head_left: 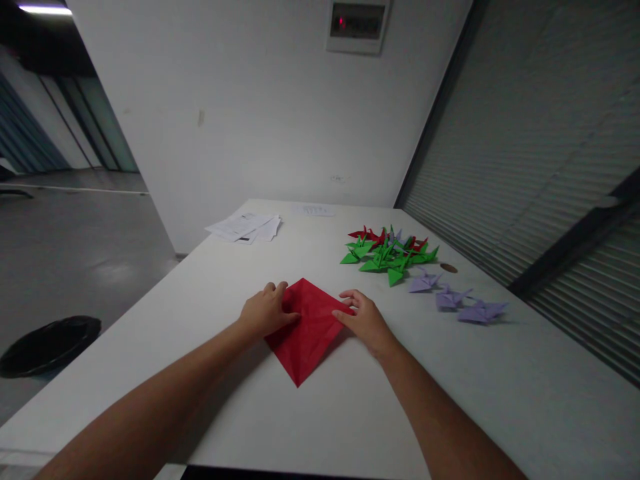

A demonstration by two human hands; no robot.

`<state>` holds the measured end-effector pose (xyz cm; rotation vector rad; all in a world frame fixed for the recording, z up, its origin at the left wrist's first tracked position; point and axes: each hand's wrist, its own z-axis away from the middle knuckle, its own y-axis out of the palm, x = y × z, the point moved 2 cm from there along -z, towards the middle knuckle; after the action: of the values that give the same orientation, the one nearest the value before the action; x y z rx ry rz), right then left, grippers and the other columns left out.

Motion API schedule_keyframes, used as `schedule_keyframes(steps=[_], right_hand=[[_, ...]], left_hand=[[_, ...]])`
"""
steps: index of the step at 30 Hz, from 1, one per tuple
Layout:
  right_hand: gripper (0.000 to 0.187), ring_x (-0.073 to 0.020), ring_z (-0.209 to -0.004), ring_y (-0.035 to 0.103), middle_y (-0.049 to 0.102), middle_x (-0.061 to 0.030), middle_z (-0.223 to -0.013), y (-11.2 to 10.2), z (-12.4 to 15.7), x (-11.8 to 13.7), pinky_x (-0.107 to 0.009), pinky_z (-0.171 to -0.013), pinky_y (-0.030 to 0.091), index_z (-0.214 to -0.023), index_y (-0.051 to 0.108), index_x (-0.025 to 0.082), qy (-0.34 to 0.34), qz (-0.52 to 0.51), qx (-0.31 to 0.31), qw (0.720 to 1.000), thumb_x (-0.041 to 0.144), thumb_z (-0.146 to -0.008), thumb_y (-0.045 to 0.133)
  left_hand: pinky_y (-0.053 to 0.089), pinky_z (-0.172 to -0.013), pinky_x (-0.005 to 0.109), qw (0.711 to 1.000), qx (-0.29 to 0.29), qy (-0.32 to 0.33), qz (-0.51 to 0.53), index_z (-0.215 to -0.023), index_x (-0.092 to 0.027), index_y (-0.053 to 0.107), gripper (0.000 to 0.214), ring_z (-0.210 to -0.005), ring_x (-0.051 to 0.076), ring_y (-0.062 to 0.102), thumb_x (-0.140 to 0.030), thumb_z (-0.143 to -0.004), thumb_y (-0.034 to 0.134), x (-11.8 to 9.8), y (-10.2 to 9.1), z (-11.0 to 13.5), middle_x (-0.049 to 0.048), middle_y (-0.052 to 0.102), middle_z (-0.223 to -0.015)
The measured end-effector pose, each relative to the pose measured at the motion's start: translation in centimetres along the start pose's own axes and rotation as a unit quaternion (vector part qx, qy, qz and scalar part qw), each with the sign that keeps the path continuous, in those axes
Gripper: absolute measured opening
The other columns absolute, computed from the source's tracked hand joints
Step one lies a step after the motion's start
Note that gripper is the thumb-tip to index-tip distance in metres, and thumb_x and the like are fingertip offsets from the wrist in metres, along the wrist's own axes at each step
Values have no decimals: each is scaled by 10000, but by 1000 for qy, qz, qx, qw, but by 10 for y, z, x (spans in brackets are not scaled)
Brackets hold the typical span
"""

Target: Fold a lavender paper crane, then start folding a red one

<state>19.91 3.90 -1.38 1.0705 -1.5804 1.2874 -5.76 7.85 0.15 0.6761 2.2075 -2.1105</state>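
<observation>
A red sheet of paper (306, 330), folded into a diamond shape, lies flat on the white table (320, 413). My left hand (266, 310) rests on its left corner with curled fingers pressing the paper down. At the right corner my right hand (364, 318) lies with the fingertips touching the paper's edge. Neither hand lifts the paper off the table.
A pile of green, red and purple folded paper cranes (390, 252) sits at the back right, with three purple cranes (453, 298) in a row nearer the right edge. White printed sheets (245, 227) lie at the far left. A black bin (47, 345) stands on the floor.
</observation>
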Motion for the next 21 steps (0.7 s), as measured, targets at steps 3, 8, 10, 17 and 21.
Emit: schedule_keyframes(steps=[3,8,10,17,21], right_hand=[[369,-181,-746,646,657,-13,-843,0,1,5,-284,-647,521,-1005,631,198,-2,-21,4,1000,288,-675,771],[316,-186,-828,664,670,-31,-920,4,3,11,-291,-713,545,-985,651,192,-31,-33,33,998,244,-689,749],[322,-191,-847,670,675,-39,-941,6,4,11,-298,-728,553,-993,651,190,-40,-32,45,998,249,-693,750],[332,-203,-929,670,674,-53,-997,6,1,6,-333,-827,549,-1031,646,187,-78,-36,68,994,250,-720,744],[328,-204,-907,663,667,-49,-989,6,2,6,-327,-795,552,-1030,654,193,-76,-30,65,994,276,-729,755]], left_hand=[[478,-772,410,1000,12,-19,17,-1363,-275,479,823,-1034,378,662,-765,-715,614,6,-1,-3,171,624,-1242],[474,-778,399,999,15,-30,18,-1353,-264,481,827,-1037,370,666,-762,-709,625,7,-1,-5,170,650,-1227],[473,-778,390,999,12,-29,8,-1347,-261,483,809,-1032,358,668,-742,-715,635,6,-1,-5,164,659,-1215],[460,-792,389,1000,1,-31,-3,-1349,-267,484,764,-1022,346,666,-688,-735,654,6,-3,-6,156,671,-1205],[447,-785,387,1000,-5,-29,9,-1356,-263,491,813,-1018,358,660,-705,-701,681,7,-4,-5,172,663,-1209]])
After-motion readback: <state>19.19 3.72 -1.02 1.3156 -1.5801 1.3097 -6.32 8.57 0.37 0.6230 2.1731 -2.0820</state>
